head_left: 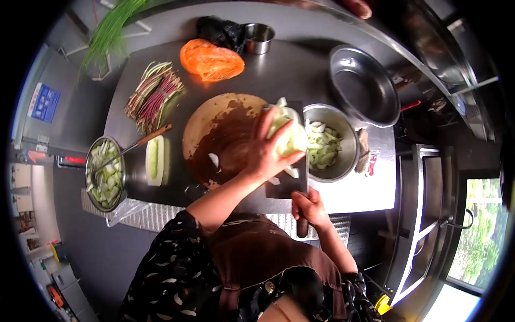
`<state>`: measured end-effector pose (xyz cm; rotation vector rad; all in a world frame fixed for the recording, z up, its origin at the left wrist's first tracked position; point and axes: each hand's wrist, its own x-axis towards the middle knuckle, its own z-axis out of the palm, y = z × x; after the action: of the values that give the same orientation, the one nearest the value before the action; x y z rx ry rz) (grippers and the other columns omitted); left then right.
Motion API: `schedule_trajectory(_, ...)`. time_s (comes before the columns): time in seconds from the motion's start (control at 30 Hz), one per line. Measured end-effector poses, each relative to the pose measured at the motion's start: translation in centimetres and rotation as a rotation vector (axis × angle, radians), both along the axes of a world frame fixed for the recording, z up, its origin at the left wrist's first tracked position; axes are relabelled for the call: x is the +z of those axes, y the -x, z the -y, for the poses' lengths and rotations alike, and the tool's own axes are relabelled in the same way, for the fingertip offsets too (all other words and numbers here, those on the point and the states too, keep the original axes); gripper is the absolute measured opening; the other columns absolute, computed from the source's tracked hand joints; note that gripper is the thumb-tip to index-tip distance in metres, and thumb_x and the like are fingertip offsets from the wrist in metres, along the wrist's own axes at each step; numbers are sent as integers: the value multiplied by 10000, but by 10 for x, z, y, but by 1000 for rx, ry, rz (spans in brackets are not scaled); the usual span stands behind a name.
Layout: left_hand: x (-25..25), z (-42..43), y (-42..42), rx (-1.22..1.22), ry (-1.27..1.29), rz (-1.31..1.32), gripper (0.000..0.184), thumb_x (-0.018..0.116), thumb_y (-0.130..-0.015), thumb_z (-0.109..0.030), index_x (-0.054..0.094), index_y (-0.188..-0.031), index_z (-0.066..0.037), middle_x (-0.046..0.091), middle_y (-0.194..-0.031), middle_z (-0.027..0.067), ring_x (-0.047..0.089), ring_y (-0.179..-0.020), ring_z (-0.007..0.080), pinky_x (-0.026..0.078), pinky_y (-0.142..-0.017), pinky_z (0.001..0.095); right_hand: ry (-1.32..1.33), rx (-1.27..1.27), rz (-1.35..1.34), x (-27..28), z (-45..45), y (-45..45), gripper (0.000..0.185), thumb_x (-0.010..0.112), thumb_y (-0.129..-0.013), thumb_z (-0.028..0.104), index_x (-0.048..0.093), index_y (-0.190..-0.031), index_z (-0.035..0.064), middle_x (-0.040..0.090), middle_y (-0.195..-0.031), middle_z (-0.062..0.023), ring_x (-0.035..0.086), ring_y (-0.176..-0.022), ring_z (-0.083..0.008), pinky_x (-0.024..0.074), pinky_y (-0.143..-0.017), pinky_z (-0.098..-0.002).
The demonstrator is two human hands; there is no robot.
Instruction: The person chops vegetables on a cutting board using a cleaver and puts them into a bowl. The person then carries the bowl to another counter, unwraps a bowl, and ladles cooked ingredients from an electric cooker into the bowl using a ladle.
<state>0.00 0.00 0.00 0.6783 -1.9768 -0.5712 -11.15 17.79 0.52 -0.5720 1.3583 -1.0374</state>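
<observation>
My right hand (311,208) is wrapped round the wooden handle of a cleaver (279,189), whose wide dark blade lies roughly level. My left hand (263,155) clasps a heap of cut pale green gourd pieces (289,134) on the blade, fingers spread over them. Blade and pieces are between the round wooden chopping board (201,126) and a steel bowl (351,155) that holds more cut pieces (322,147). One white scrap (214,159) lies on the wet board. Left of the board is a larger pale green gourd piece (155,161).
A second bowl (123,180) of cut pieces, with a wooden-handled ladle (153,135), stands at left. Long beans (155,95), an orange plastic bag (212,60), a black bag (220,33) and a steel cup (259,40) lie farther back. A dark basin (362,86) sits at back right.
</observation>
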Motion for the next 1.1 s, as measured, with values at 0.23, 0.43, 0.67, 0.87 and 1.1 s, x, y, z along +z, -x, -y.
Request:
schedule_trajectory(0.23,-6,-24,122,-254,-118,-131,677,729,-766,-330,426,-1314,-74,344,-1386,258,372,-1258,418,324,-1042,453,-5,-177,-612,75,-40,63,129,530,-867,112,506,-877,-14,559,-609,-64,561,-481,-133,460,-468,-286)
schedule_trajectory(0.43,-45,-26,133,-166,-197,165,565,643,-850,-270,416,-1322,-59,356,-1385,252,334,-1286,429,319,-1047,463,4,-317,-514,75,-52,91,143,508,-883,124,517,-881,-19,551,-627,-59,556,-490,-135,453,-458,-275)
schedule_trajectory(0.67,-1,-82,153,-665,271,229,571,503,-902,-449,430,-1379,-142,225,-1496,199,147,-1391,421,90,-1087,583,6,-361,-187,77,-79,102,206,523,-873,158,555,-992,-8,557,-684,-67,554,-542,-139,467,-491,-278)
schedule_trajectory(0.87,-21,-55,161,-496,241,360,511,389,-958,-387,387,-1414,-157,219,-1512,163,141,-1399,402,56,-1095,576,101,-289,7,61,-96,109,219,508,-872,110,538,-1033,-36,554,-673,-60,545,-501,-145,451,-477,-279)
schedule_trajectory(1.1,-48,-37,175,-356,96,383,485,339,-977,-360,369,-1421,-168,189,-1527,120,137,-1406,368,80,-1098,574,100,-220,-132,77,-128,107,147,488,-886,121,534,-939,-9,546,-661,-48,546,-521,-123,440,-482,-278)
